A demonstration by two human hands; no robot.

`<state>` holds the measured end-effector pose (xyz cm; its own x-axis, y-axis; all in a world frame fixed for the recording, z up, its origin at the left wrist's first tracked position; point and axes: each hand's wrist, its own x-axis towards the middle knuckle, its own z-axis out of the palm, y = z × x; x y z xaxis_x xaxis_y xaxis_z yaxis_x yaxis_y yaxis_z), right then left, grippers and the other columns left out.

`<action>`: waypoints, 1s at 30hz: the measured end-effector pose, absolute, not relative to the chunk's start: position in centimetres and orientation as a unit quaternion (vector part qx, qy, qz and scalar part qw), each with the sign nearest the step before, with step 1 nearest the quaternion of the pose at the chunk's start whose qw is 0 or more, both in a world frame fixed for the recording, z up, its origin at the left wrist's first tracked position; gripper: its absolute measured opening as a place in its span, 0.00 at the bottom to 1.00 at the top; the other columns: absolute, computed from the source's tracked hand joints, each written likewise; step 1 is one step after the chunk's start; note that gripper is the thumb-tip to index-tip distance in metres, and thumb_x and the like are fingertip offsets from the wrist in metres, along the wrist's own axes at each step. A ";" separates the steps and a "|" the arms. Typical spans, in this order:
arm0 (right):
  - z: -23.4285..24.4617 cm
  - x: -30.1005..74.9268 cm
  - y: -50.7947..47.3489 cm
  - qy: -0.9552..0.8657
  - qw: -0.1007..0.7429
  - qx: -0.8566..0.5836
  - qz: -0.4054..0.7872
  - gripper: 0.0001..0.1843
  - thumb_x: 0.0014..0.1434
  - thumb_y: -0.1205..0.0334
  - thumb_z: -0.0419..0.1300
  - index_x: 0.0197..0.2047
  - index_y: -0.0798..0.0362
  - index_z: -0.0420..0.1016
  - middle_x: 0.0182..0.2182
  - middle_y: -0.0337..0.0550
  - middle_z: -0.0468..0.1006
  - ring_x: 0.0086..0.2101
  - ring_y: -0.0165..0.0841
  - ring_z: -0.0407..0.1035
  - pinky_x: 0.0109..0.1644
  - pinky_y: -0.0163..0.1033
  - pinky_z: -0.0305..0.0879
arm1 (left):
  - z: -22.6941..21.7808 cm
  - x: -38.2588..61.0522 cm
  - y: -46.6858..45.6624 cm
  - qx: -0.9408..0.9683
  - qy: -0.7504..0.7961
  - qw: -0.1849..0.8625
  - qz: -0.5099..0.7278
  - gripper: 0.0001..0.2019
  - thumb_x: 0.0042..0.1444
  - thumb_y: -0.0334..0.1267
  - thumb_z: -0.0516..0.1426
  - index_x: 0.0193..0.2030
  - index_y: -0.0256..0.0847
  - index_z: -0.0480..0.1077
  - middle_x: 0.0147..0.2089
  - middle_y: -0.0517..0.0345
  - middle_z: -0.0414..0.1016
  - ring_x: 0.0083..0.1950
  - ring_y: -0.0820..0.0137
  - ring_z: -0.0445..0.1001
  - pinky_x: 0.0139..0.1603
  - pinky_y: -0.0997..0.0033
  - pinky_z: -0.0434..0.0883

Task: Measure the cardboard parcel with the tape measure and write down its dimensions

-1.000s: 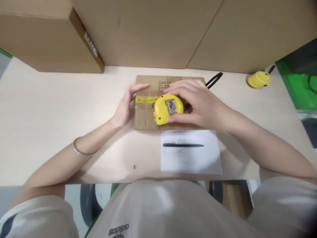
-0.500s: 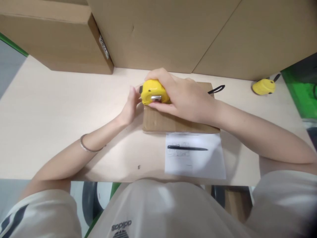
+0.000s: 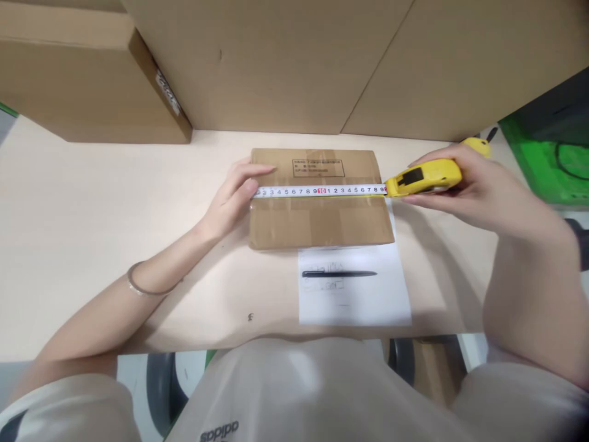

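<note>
A small cardboard box [image 3: 322, 224] with a printed label lies flat on the table. Across its top runs the white blade of a tape measure [image 3: 427, 177], drawn out from left to right. My right hand [image 3: 483, 187] is wrapped round the yellow case, just past the box's right edge. At the left edge, my left hand [image 3: 234, 193] pinches the blade's end, its thumb on the tape and a finger on the box top. The hook end is hidden under that thumb.
Below the box, a black pen [image 3: 339, 274] lies on a sheet of paper [image 3: 354, 307] with handwriting. A second yellow tape measure [image 3: 478, 146] sits behind my right hand. Large cardboard boxes [image 3: 285, 67] stand along the back, with another carton [image 3: 92, 80] at left.
My right hand has moved right with the tape measure case, from the box's left edge past its right edge. The blade is now drawn out across the box. My left hand stays at the left edge.
</note>
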<state>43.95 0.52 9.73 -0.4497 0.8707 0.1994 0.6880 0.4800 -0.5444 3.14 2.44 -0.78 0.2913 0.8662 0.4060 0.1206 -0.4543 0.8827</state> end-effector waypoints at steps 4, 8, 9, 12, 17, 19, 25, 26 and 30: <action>10.6 43.7 0.3 -0.843 0.215 -0.459 0.179 0.20 0.60 0.52 0.67 0.53 0.46 0.71 0.43 0.44 0.78 0.37 0.30 0.73 0.34 0.35 0.67 | -0.8 3.1 2.6 0.700 0.351 0.387 0.486 0.17 0.66 0.54 0.54 0.57 0.57 0.74 0.63 0.59 0.71 0.69 0.57 0.66 0.76 0.47 0.57; 12.8 41.1 0.6 -0.865 0.142 -0.457 0.154 0.23 0.62 0.44 0.63 0.53 0.48 0.71 0.41 0.43 0.77 0.35 0.29 0.71 0.33 0.36 0.64 | -0.7 3.0 2.7 0.696 0.355 0.395 0.484 0.16 0.66 0.53 0.55 0.56 0.57 0.75 0.63 0.59 0.71 0.68 0.57 0.67 0.75 0.48 0.60; 13.1 39.6 0.8 -0.871 0.136 -0.447 0.153 0.23 0.62 0.43 0.63 0.53 0.49 0.71 0.42 0.44 0.77 0.36 0.30 0.71 0.34 0.36 0.65 | -0.7 3.0 2.7 0.695 0.359 0.392 0.484 0.17 0.65 0.54 0.55 0.56 0.56 0.75 0.62 0.58 0.72 0.68 0.57 0.67 0.75 0.48 0.60; 13.2 33.4 1.7 -0.897 0.141 -0.380 0.177 0.20 0.65 0.50 0.62 0.56 0.50 0.71 0.50 0.46 0.77 0.46 0.35 0.72 0.47 0.39 0.67 | -0.8 3.4 2.6 0.683 0.369 0.395 0.491 0.19 0.66 0.56 0.53 0.54 0.53 0.76 0.60 0.57 0.73 0.67 0.57 0.69 0.73 0.51 0.64; 13.5 25.1 2.5 -0.938 0.143 -0.228 0.220 0.17 0.67 0.65 0.56 0.58 0.44 0.71 0.57 0.33 0.75 0.52 0.32 0.71 0.50 0.37 0.65 | -0.6 4.0 2.8 0.583 0.340 0.513 0.530 0.34 0.69 0.63 0.35 0.54 0.45 0.73 0.53 0.51 0.78 0.61 0.54 0.76 0.61 0.47 0.74; 14.3 25.3 2.5 -0.946 0.144 -0.201 0.210 0.17 0.64 0.68 0.58 0.54 0.45 0.73 0.54 0.32 0.76 0.51 0.30 0.71 0.51 0.36 0.64 | 0.4 3.5 3.0 0.605 0.356 0.499 0.507 0.38 0.68 0.65 0.31 0.52 0.44 0.74 0.56 0.50 0.77 0.64 0.52 0.73 0.63 0.44 0.73; 16.4 33.0 1.0 -0.929 0.122 -0.194 0.291 0.11 0.57 0.65 0.65 0.45 0.48 0.73 0.45 0.37 0.77 0.43 0.29 0.72 0.48 0.35 0.68 | 6.9 4.0 -1.8 0.870 0.340 0.075 0.348 0.23 0.64 0.44 0.57 0.65 0.49 0.65 0.71 0.49 0.63 0.74 0.50 0.62 0.71 0.40 0.66; 16.4 34.0 0.5 -0.927 0.103 -0.196 0.301 0.10 0.58 0.65 0.64 0.44 0.48 0.73 0.45 0.38 0.77 0.42 0.29 0.72 0.46 0.35 0.68 | 7.7 4.9 -3.2 0.896 0.300 0.039 0.326 0.23 0.63 0.40 0.57 0.65 0.49 0.63 0.66 0.47 0.69 0.70 0.52 0.67 0.66 0.44 0.73; 15.8 35.1 -1.0 -0.926 0.032 -0.220 0.305 0.10 0.59 0.68 0.59 0.44 0.46 0.74 0.42 0.40 0.76 0.40 0.31 0.71 0.40 0.35 0.67 | 7.8 8.4 -7.1 0.931 0.245 -0.023 0.269 0.15 0.64 0.43 0.55 0.53 0.38 0.68 0.56 0.36 0.78 0.60 0.50 0.77 0.52 0.50 0.82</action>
